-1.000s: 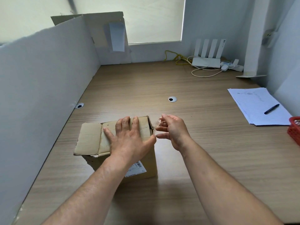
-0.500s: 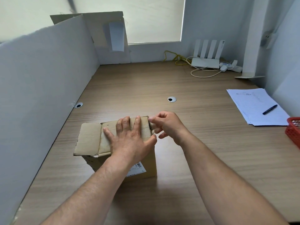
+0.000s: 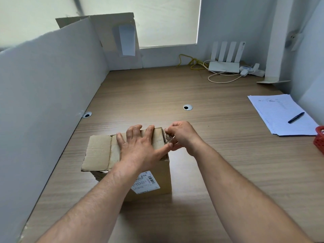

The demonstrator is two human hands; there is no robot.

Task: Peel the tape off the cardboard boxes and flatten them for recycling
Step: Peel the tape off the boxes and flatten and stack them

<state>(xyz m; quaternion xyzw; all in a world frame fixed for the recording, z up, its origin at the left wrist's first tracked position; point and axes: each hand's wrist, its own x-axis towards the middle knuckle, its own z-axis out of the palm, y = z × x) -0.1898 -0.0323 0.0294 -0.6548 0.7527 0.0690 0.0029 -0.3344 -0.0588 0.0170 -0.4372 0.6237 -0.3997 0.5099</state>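
Observation:
A small brown cardboard box (image 3: 157, 174) stands on the wooden desk, with a white shipping label on its near side and one top flap sticking out flat to the left. My left hand (image 3: 140, 148) lies flat on the box top, fingers spread, thumb reaching the right edge. My right hand (image 3: 180, 135) is at the box's upper right edge, its fingertips pinching a crinkled strip of clear tape (image 3: 167, 137) there.
A grey partition (image 3: 43, 95) runs along the left. Lined papers (image 3: 278, 114) with a black pen (image 3: 296, 117) lie at the right, beside a red basket (image 3: 320, 139). A white router (image 3: 225, 64) with cables sits at the back. Two cable grommets (image 3: 187, 107) dot the desk.
My right hand came back from just right of the box to its right top edge and closed its fingertips on the tape. My left hand stayed pressed on the top.

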